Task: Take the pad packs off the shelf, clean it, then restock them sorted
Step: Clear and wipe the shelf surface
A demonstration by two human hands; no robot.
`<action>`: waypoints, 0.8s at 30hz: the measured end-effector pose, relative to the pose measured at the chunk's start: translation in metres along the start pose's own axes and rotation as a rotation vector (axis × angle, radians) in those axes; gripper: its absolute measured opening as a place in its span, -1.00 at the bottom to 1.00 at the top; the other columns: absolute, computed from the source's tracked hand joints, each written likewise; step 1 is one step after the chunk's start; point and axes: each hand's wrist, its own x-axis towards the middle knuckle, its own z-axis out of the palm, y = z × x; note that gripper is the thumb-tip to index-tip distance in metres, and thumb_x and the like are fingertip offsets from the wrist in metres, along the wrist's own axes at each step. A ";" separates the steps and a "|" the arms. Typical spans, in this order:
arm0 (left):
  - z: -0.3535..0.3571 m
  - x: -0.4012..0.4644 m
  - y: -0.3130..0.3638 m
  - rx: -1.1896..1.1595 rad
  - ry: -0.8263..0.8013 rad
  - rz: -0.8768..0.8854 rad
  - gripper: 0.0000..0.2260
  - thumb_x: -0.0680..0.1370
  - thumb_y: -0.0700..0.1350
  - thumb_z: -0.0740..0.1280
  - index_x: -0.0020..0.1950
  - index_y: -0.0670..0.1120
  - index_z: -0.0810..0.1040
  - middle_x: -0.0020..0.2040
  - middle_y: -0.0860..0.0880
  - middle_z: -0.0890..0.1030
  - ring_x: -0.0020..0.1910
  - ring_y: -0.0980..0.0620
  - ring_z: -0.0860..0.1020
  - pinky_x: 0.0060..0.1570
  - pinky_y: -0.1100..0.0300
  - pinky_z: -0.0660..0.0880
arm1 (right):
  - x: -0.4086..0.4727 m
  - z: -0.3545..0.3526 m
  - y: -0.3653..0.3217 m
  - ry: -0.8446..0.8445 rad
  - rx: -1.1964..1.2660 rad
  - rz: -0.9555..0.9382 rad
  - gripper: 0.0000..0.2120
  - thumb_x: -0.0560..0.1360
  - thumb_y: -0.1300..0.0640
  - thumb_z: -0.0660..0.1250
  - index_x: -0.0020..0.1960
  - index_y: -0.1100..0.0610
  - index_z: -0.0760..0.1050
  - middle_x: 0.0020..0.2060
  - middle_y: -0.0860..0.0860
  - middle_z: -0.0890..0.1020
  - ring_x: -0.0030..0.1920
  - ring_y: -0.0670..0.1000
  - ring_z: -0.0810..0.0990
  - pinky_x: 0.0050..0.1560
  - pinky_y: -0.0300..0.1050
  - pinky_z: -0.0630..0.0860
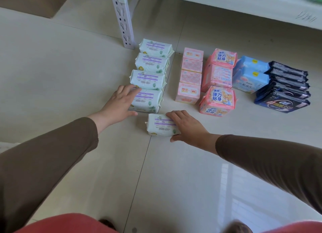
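Note:
Pad packs stand in sorted rows on the floor below the white shelf [226, 4]. A column of several mint-green packs [149, 64] is at the left. My left hand [120, 100] grips the nearest pack of that column [148, 102], fingers over its top and thumb at its front. My right hand [186, 126] grips a separate mint-green pack [160, 124] lying in front of the column. To the right stand pink boxes [191, 76], pink bear packs [217, 100], blue packs [249, 76] and dark navy packs [284, 93].
The white shelf upright [123, 24] stands just behind the mint-green column. A brown cardboard box [34, 1] sits at the far left. Pale floor tiles [174, 171] stretch between the packs and my knees [66, 224].

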 end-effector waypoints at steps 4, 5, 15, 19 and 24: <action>0.002 0.007 0.003 0.054 0.010 -0.008 -0.14 0.33 0.11 0.57 0.51 -0.03 0.22 0.37 -0.03 0.34 0.34 -0.09 0.23 0.38 0.01 0.24 | -0.002 -0.003 0.005 -0.007 0.081 0.024 -0.21 0.36 -0.07 0.55 0.47 -0.04 0.22 0.30 -0.08 0.42 0.25 0.00 0.34 0.17 -0.07 0.45; 0.003 0.008 0.004 0.072 0.011 -0.011 -0.14 0.32 0.12 0.57 0.49 -0.04 0.24 0.34 -0.03 0.35 0.32 -0.10 0.24 0.36 0.02 0.25 | -0.002 -0.004 0.008 -0.007 0.097 0.024 -0.22 0.37 -0.06 0.55 0.46 -0.05 0.23 0.29 -0.08 0.43 0.24 -0.01 0.34 0.17 -0.06 0.45; 0.014 0.015 0.015 0.108 0.014 -0.035 -0.17 0.27 0.22 0.56 0.41 -0.06 0.32 0.26 -0.02 0.39 0.26 -0.08 0.31 0.29 0.03 0.27 | -0.014 -0.015 0.027 0.000 0.202 0.045 -0.24 0.38 -0.03 0.55 0.46 -0.07 0.24 0.29 -0.11 0.44 0.25 -0.04 0.34 0.23 -0.01 0.45; 0.014 0.015 0.016 0.110 0.005 -0.019 -0.18 0.31 0.19 0.55 0.44 -0.06 0.29 0.29 -0.02 0.38 0.30 -0.07 0.30 0.31 0.03 0.28 | -0.017 -0.015 0.029 -0.002 0.205 0.040 -0.25 0.38 -0.03 0.54 0.46 -0.08 0.24 0.29 -0.11 0.44 0.25 -0.04 0.34 0.22 0.01 0.47; 0.011 0.016 0.016 0.098 -0.017 -0.024 -0.26 0.36 0.14 0.53 0.43 -0.06 0.30 0.29 -0.03 0.41 0.29 -0.07 0.32 0.29 0.03 0.29 | -0.016 -0.018 0.029 0.011 0.232 0.026 -0.24 0.38 -0.04 0.54 0.47 -0.07 0.24 0.30 -0.11 0.43 0.26 -0.04 0.34 0.23 -0.01 0.45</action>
